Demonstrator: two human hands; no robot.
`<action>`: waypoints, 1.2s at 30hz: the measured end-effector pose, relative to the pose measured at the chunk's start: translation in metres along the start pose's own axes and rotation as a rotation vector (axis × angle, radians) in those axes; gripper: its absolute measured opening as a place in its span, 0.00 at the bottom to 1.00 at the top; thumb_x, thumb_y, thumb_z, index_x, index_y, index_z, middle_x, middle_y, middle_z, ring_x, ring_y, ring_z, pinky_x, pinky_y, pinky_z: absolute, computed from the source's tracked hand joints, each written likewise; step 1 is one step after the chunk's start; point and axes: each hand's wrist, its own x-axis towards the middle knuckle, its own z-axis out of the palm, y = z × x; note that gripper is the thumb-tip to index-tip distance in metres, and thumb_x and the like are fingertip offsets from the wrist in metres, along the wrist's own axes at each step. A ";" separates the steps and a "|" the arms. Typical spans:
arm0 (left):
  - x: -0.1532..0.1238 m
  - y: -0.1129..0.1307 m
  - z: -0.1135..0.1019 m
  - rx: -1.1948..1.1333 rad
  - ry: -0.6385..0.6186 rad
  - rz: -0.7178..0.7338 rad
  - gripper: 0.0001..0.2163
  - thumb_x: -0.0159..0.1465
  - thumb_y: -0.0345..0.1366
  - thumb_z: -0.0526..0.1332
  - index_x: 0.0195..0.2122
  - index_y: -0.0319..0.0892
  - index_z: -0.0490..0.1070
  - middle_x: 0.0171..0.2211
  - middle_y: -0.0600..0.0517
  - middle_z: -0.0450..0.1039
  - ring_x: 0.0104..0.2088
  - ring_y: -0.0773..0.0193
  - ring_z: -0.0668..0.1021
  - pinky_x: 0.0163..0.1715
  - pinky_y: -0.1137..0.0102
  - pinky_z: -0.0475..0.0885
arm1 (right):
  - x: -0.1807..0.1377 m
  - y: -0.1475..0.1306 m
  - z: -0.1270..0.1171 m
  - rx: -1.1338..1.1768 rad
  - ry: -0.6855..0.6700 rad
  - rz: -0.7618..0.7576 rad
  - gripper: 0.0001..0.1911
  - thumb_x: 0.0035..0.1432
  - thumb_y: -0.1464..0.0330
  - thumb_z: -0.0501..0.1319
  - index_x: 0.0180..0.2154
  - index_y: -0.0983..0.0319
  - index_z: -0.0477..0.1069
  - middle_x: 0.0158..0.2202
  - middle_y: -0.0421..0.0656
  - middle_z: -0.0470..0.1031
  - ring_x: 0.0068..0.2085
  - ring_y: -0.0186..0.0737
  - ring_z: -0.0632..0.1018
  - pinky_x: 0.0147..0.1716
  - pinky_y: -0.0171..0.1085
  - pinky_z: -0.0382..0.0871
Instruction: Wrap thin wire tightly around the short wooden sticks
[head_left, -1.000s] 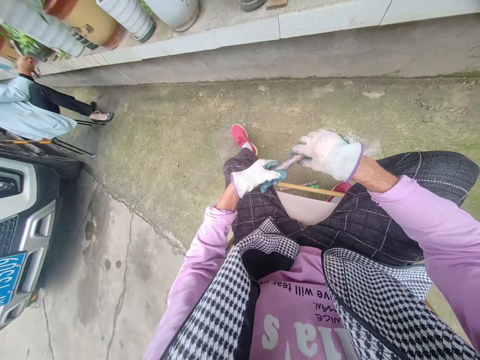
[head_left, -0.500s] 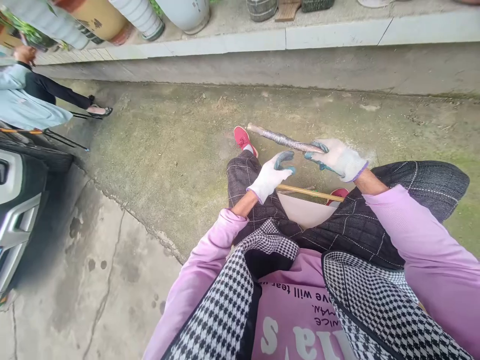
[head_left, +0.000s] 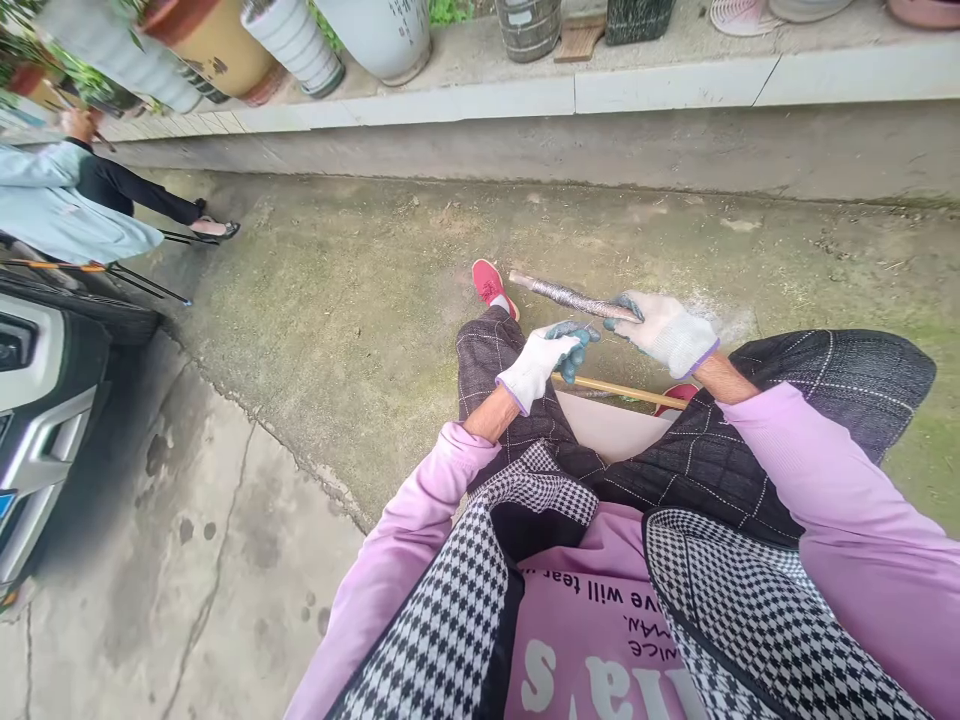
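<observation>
My right hand [head_left: 664,325], in a white glove with blue-grey fingertips, grips one end of a stick [head_left: 566,296]. Silvery wrapping covers the stick's middle, and its bare pale end points left toward my red shoe [head_left: 489,282]. Just below the stick is my left hand [head_left: 546,360], gloved alike, its fingers closed in a pinch. A fine strand seems to show near those fingertips, too thin to make out. Below both hands, a thin yellow rod [head_left: 622,387] lies across the gap between my knees, above a pale smooth surface [head_left: 611,430].
Several flower pots [head_left: 375,35] line a raised tiled ledge [head_left: 465,105] ahead. At the far left a person in a light blue top [head_left: 75,205] sits, with a parked car [head_left: 52,390] closer by. Cracked concrete [head_left: 217,500] lies to my left.
My left hand's fingers, apart before, have closed and moved slightly right toward my right hand. The right hand and the stick have shifted slightly, and the view has tilted a little.
</observation>
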 end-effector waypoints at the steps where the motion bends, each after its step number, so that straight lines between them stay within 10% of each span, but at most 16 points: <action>1: -0.001 0.000 0.001 -0.004 0.000 0.000 0.09 0.73 0.28 0.66 0.49 0.34 0.86 0.23 0.59 0.74 0.18 0.72 0.71 0.21 0.74 0.71 | -0.001 0.000 0.000 0.037 -0.005 0.009 0.09 0.72 0.59 0.71 0.46 0.57 0.83 0.35 0.48 0.83 0.36 0.51 0.81 0.36 0.43 0.71; 10: 0.012 -0.005 -0.017 0.056 0.116 0.061 0.04 0.70 0.28 0.72 0.37 0.39 0.81 0.26 0.57 0.75 0.22 0.73 0.69 0.26 0.73 0.68 | -0.021 0.010 -0.011 1.066 -0.310 -0.118 0.31 0.62 0.40 0.79 0.39 0.62 0.84 0.21 0.34 0.63 0.22 0.33 0.62 0.19 0.36 0.59; 16: 0.010 0.002 -0.047 0.253 0.024 0.136 0.04 0.64 0.30 0.75 0.39 0.37 0.86 0.32 0.54 0.82 0.28 0.70 0.72 0.32 0.71 0.68 | -0.012 0.033 -0.027 0.624 -0.683 -0.246 0.29 0.57 0.39 0.82 0.33 0.59 0.85 0.25 0.39 0.75 0.25 0.36 0.69 0.24 0.37 0.63; 30: 0.008 -0.003 -0.049 0.895 0.089 0.434 0.05 0.66 0.35 0.73 0.37 0.42 0.90 0.39 0.48 0.87 0.45 0.55 0.80 0.57 0.63 0.76 | 0.003 0.036 -0.030 0.142 -0.402 0.067 0.21 0.71 0.49 0.73 0.38 0.60 0.82 0.27 0.41 0.74 0.28 0.39 0.73 0.26 0.38 0.67; 36: 0.011 0.001 -0.043 0.510 -0.020 0.249 0.06 0.65 0.32 0.68 0.39 0.39 0.86 0.31 0.54 0.79 0.32 0.65 0.73 0.39 0.69 0.71 | -0.003 0.036 -0.041 0.168 -0.468 0.044 0.13 0.73 0.59 0.70 0.47 0.62 0.86 0.29 0.41 0.75 0.30 0.40 0.76 0.28 0.35 0.70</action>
